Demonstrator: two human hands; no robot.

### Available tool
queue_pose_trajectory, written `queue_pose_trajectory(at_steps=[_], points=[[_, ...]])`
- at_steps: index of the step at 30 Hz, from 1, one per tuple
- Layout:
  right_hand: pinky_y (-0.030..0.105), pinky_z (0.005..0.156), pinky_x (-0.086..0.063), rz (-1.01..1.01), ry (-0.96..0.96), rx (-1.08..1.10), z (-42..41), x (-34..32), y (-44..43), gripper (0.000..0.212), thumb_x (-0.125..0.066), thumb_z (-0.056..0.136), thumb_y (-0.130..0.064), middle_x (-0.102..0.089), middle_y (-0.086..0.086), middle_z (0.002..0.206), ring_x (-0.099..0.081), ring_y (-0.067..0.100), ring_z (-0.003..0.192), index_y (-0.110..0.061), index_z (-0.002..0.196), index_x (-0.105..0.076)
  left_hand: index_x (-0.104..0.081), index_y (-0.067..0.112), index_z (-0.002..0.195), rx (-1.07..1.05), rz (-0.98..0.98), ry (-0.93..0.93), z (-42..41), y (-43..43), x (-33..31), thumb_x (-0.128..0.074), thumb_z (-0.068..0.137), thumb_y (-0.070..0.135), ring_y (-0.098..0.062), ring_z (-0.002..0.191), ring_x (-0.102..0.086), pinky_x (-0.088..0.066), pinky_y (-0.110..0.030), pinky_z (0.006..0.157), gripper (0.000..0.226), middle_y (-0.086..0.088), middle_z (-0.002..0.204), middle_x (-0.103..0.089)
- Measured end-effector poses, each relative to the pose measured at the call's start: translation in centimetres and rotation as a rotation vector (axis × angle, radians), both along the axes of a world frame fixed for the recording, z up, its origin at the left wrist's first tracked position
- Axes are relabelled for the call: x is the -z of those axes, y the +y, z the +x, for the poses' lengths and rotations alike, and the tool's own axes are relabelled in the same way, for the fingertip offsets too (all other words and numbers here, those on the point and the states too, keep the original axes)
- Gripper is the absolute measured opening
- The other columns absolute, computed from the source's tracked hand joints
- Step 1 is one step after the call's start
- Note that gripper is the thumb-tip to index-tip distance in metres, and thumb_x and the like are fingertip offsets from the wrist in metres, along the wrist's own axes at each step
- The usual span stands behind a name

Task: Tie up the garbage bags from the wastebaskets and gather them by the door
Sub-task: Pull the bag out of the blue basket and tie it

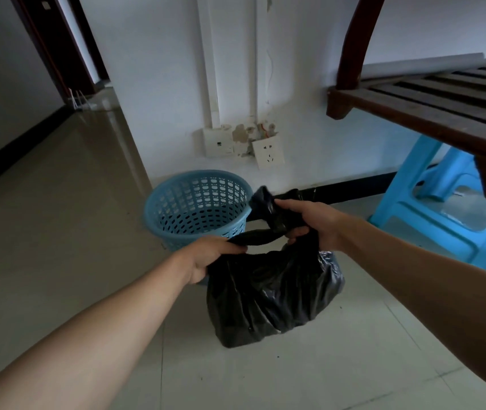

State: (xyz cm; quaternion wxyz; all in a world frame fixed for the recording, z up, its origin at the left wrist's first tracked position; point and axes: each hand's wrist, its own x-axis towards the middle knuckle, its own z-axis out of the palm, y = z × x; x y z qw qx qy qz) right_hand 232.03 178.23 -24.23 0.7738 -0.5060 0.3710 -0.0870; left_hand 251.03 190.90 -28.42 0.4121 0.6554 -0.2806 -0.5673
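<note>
No text, label or number is legible anywhere — none.

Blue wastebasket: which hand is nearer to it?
Left. The left hand grips the garbage bag right in front of the wastebasket; the right hand grips the bag's neck off to the basket's right.

I get a dim, bluish picture. Light from far left glares off the glossy pale tiled floor (99, 134); the crinkled black plastic garbage bag (274, 291) shows faint glints. Edges bow.
</note>
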Motion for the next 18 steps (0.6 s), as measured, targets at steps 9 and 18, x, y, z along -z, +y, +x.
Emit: queue_pose_trajectory(at_steps=[9,18], points=[[0.019,0.058,-0.044,-0.852,0.358,-0.269,-0.1,0.2,0.1,0.029,-0.072,0.087,-0.031,-0.065,-0.001,0.062,-0.059,0.01,0.057,-0.005,0.073,-0.07,-0.065,0.008,0.086,-0.201,-0.07,0.271,0.0,-0.6,-1.1,-0.063,0.083,0.016,-0.022,0.071,-0.063,-0.051,-0.033,0.073,0.009,-0.008,0.076,-0.065],[0.037,0.079,-0.055,-1.451,0.444,0.159,0.3,2.6,0.3,0.037,-0.063,0.074,-0.002,-0.073,0.007,0.095,-0.065,0.03,0.089,-0.023,0.102,-0.074,-0.063,0.013,0.074,0.069,-0.029,0.157,-0.2,-0.4,-0.8,-0.064,0.079,0.037,-0.017,0.065,-0.057,-0.045,-0.032,0.07,0.024,-0.003,0.072,-0.059]])
